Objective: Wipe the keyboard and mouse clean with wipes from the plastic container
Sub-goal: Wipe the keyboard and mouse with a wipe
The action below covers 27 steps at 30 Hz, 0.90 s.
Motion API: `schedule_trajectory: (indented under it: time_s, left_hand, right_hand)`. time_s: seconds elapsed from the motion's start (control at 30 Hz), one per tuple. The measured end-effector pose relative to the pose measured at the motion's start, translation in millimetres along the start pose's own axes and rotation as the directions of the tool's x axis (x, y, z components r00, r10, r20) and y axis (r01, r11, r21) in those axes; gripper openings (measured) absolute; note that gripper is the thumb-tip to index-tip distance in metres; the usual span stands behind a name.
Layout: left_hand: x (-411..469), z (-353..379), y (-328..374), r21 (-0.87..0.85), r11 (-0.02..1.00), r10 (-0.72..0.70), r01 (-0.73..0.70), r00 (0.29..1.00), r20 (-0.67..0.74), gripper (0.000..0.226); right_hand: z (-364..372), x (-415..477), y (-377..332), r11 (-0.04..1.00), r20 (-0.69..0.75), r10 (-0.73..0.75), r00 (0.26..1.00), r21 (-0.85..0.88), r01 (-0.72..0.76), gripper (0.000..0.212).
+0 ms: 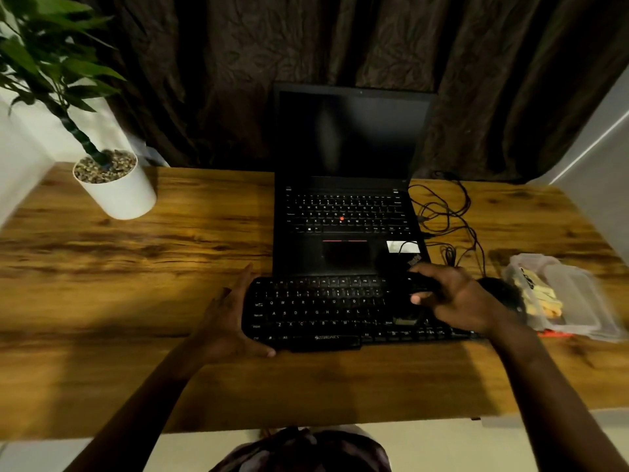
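Observation:
A black keyboard (323, 311) lies on the wooden desk (136, 267), right in front of a laptop. My left hand (231, 318) cups the keyboard's left end, thumb on the front edge and fingers straight along the side. My right hand (456, 298) hovers over the keyboard's right part, curled around a glossy black mouse (420, 284) whose cable runs back over the laptop. The picture is blurred there. A clear plastic container (575, 301) with a yellow wipes pack inside sits at the right, beyond my right hand.
An open black laptop (347, 212) with a dark screen stands behind the keyboard. Tangled black cables (446, 212) lie to its right. A white pot with a plant (115, 189) stands at the back left. A dark curtain hangs behind the desk.

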State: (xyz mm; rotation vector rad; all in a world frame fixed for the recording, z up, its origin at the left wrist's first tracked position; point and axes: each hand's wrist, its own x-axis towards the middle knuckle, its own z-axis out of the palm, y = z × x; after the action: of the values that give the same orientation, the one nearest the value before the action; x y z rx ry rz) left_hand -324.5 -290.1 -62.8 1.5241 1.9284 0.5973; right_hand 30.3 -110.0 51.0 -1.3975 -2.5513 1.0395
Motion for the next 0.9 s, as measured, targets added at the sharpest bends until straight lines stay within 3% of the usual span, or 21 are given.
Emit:
schedule_trajectory:
  time_s: [0.17,0.5,0.67,0.8,0.9]
  left_hand:
    - [-3,-3,8,0.003,1.000,-0.020,0.020,1.000,-0.004,0.155]
    - [-4,-5,13,-0.007,0.998,-0.057,0.057,0.998,0.023,0.156]
    - [-4,-5,9,-0.023,1.000,-0.015,0.015,1.000,0.016,0.152]
    - [-2,-3,5,-0.019,1.000,-0.010,0.010,1.000,0.014,0.153]
    - [-2,-2,5,-0.019,0.999,-0.034,0.034,0.999,0.012,0.153]
  right_hand:
    - [22,3,-20,0.999,0.081,-0.034,0.996,-0.004,0.035,0.039]
    - [8,-2,-4,0.999,0.036,0.015,0.999,-0.044,-0.013,0.049]
    - [39,10,-30,0.995,0.120,-0.066,0.991,-0.061,0.074,0.034]
    - [45,15,-41,0.991,0.130,-0.113,0.985,-0.052,0.121,0.042]
    - [34,11,-41,0.993,0.116,-0.050,0.992,-0.102,0.062,0.042]
